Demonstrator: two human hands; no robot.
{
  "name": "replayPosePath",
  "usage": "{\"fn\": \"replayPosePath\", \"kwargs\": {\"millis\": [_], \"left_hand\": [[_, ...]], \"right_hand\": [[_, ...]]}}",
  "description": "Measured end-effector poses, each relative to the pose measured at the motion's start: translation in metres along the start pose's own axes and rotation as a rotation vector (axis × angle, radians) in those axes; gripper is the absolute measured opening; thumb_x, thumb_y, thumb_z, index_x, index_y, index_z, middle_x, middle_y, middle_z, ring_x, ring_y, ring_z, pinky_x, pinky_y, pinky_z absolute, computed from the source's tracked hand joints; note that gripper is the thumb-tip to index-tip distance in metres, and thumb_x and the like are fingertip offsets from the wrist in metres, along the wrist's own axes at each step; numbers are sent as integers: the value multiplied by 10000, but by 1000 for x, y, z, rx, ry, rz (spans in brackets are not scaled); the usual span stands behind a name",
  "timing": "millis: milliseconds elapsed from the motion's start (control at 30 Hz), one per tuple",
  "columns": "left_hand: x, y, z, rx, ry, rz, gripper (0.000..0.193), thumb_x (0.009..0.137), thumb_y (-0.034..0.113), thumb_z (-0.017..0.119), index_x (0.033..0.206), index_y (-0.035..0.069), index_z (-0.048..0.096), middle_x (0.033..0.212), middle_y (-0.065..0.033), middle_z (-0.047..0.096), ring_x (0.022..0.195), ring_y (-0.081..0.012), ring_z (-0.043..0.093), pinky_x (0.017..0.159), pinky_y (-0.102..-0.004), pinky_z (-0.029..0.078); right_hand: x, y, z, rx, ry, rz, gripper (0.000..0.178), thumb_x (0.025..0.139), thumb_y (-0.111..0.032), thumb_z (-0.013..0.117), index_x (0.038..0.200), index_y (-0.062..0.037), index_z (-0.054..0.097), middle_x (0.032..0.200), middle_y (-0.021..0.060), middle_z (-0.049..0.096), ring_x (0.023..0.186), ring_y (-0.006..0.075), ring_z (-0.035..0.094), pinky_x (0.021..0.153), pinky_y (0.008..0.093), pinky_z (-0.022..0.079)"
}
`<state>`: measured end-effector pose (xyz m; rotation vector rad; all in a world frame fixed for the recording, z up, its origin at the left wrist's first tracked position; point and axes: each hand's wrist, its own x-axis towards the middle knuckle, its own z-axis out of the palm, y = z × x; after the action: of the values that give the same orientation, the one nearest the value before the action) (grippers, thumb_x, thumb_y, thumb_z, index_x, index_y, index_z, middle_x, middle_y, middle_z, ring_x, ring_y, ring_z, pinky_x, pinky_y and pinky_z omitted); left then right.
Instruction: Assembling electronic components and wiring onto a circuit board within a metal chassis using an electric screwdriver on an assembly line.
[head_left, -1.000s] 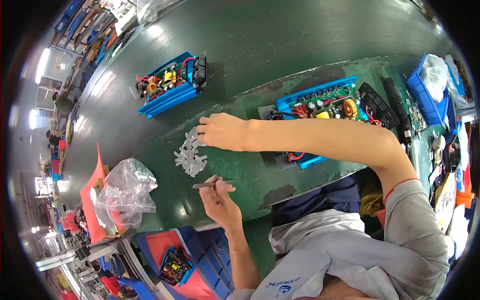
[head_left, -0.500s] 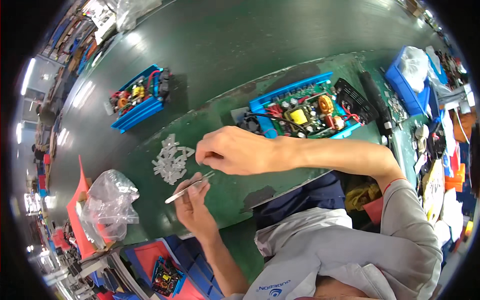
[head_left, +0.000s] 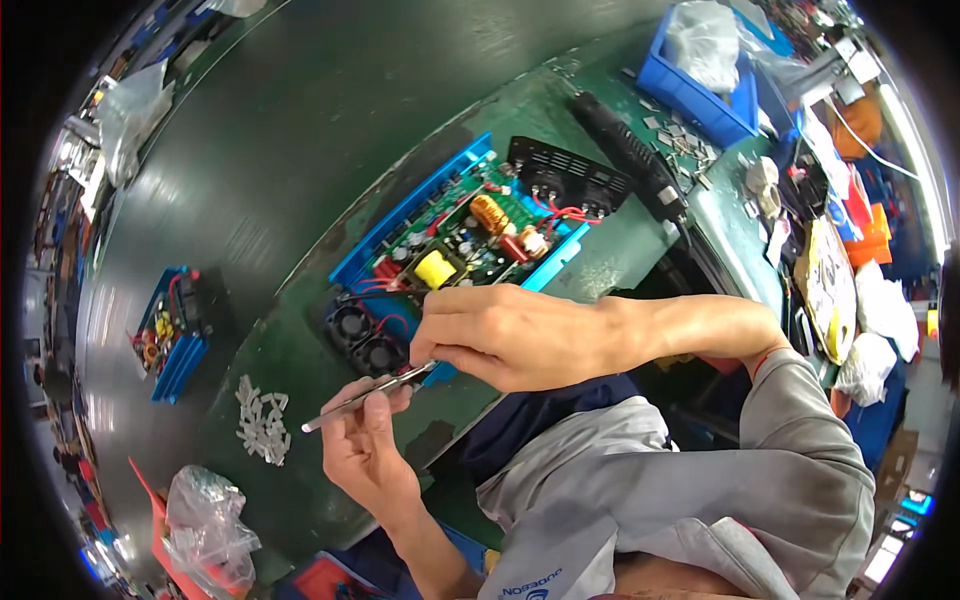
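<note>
My left hand (head_left: 370,450) holds slim metal tweezers (head_left: 350,403) between thumb and fingers, their pronged end slanting up to the right. Over that end my right hand (head_left: 510,335) is closed in a pinch, its fingertips at or very near the prongs. Whatever sits between those fingertips is hidden. Just beyond the hands lies an open blue metal housing with a circuit board (head_left: 470,245). Two black fans (head_left: 365,340) are at its near left end, and a black slotted end plate (head_left: 565,175) with red wires is at its far end.
Small clear plastic pieces (head_left: 262,425) lie heaped on the left. Beyond them is a second blue-housed board (head_left: 170,335). A clear plastic bag (head_left: 208,520) sits near left. At far right are a black-handled tool (head_left: 630,150) and a blue bin (head_left: 700,95) with a bag inside.
My view has turned right, so the housing appears nearer and the plastic pieces farther left. Both hands have shifted from beside the heap to the fan end of the housing, the tweezers still in the left.
</note>
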<state>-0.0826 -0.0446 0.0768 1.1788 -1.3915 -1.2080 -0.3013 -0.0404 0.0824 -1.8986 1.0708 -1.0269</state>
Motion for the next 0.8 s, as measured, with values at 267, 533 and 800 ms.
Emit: {"fn": "replayPosePath", "kwargs": {"millis": [267,533,800], "left_hand": [[5,-2,26,207,-52,106,147,982,54,637,1064,-65,608,960,-138,693,782,-206,708,683,-284,563],[19,-16,56,466,-212,556,109,921,-31,680,1014,-46,626,935,-140,693,796,-269,664,663,-348,547],[22,-30,64,544,-246,621,111,907,-46,689,995,-39,622,939,-142,705,799,-288,667,676,-366,546]], "right_hand": [[-45,3,-57,-355,448,11,285,878,17,676,1160,-20,656,1121,125,644,955,260,639,818,368,539],[-133,66,-103,-1036,790,502,497,895,-151,731,1346,-38,555,1263,181,566,1098,379,564,936,417,485],[-177,21,-67,-620,785,825,667,865,-175,736,1446,-16,450,1212,207,580,1060,364,585,921,420,467]]}}
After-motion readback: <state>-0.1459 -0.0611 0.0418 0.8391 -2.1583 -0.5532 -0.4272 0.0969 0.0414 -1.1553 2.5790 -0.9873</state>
